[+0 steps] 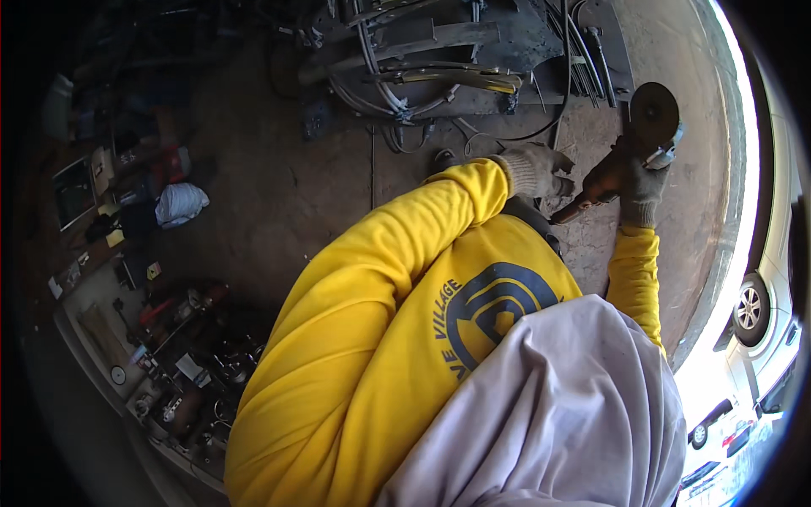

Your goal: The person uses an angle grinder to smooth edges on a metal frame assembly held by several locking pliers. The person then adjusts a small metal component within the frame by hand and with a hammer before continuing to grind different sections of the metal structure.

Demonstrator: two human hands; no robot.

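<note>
An angle grinder (601,179) with a round dark disc (655,114) is gripped in my gloved right hand (640,179), out to the right. The disc is uppermost, and the brownish body slants down toward the left. My left hand (541,169), in a grey knitted glove, is a little left of the grinder body. Its fingers look loosely bent and apart, with nothing visible in them. Both arms are in yellow sleeves.
A dark metal workbench (541,42) ahead carries bent metal strips (456,78) and thin rods (583,63). A cable (564,84) hangs over its edge. Tools and parts (190,367) clutter the lower left. A white cloth bundle (181,205) is at left. Cars (760,313) stand outside, right.
</note>
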